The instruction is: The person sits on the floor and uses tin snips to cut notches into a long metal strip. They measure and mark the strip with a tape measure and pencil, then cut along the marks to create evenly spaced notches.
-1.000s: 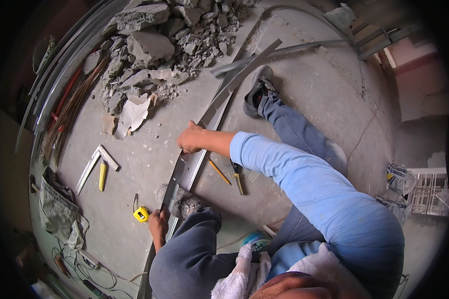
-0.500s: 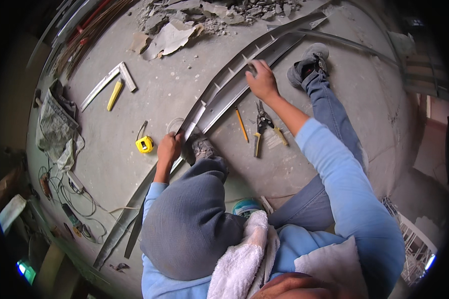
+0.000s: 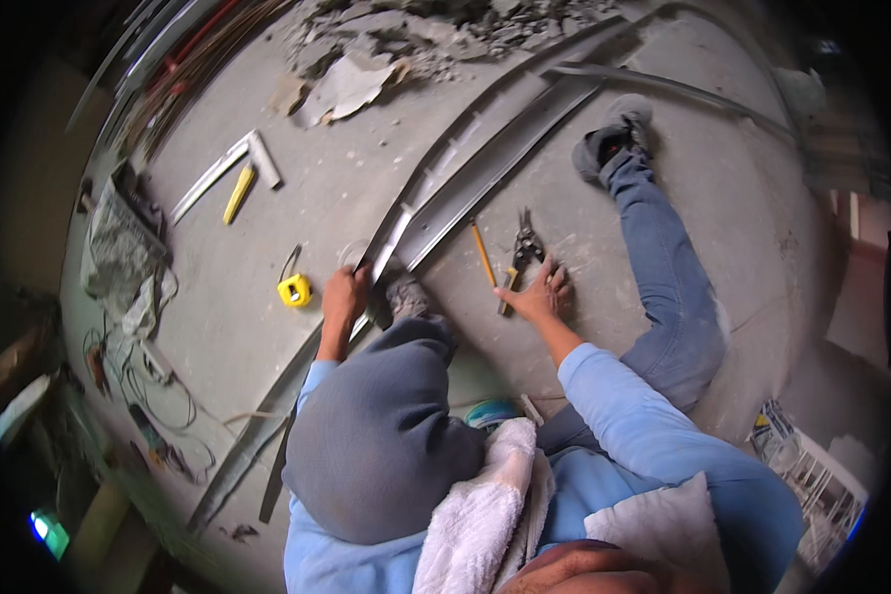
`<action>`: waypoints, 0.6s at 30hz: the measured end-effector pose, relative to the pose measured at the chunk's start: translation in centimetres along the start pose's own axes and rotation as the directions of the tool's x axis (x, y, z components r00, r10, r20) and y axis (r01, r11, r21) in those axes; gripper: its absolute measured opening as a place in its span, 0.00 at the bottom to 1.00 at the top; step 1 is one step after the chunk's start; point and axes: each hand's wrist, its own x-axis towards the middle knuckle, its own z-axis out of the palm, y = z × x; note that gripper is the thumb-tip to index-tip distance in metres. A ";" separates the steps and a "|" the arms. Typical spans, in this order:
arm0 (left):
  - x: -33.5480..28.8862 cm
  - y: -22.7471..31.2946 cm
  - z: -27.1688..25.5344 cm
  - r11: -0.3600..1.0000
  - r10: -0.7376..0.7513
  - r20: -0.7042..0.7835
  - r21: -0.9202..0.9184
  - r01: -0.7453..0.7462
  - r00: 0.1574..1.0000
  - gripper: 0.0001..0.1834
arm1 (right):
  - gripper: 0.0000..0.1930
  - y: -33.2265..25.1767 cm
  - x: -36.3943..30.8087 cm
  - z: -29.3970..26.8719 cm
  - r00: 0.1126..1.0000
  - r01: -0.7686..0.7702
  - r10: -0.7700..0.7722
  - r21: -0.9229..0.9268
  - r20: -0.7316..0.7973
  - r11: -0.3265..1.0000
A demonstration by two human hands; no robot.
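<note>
My left hand (image 3: 343, 300) is closed round the edge of a long thin metal stud (image 3: 396, 230), beside my bent leg and shoe. The stud has bent tabs along it and runs off to the far right. Over the yellow handles of a pair of tin snips (image 3: 528, 241) is my right hand (image 3: 542, 295). Its thumb and fingers are apart, across the two handles, and one handle is mostly hidden beneath it. The snips lie on the floor with the blades pointing away. A yellow pencil (image 3: 483, 252) lies just left of them, its lower end near my thumb.
Left of the stud lie a yellow tape measure (image 3: 294, 290), a yellow utility knife (image 3: 238, 195) and a metal square (image 3: 230, 169). Rubble (image 3: 416, 45) covers the far floor. A grey bag (image 3: 122, 252) and cords (image 3: 173, 401) lie at the left.
My right hand has left the stud and come back toward me, down to the tin snips. My left hand keeps its hold on the stud. The view has shifted slightly.
</note>
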 end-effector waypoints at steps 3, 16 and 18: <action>0.3 0.7 0.2 1.000 -0.023 -0.008 -0.005 0.023 1.000 0.28 | 0.74 -0.4 0.0 -0.7 0.998 -0.050 0.051 -0.014 0.041 0.999; -1.2 0.2 -1.7 0.992 0.099 -0.030 -0.078 -0.101 0.995 0.18 | 0.42 -0.6 1.5 -3.2 0.856 -0.302 -0.219 0.797 0.468 0.522; -1.1 0.5 -2.7 0.996 0.084 -0.010 -0.034 -0.085 0.996 0.18 | 0.39 -0.7 1.0 -4.2 0.848 -0.222 -0.303 0.811 0.435 0.541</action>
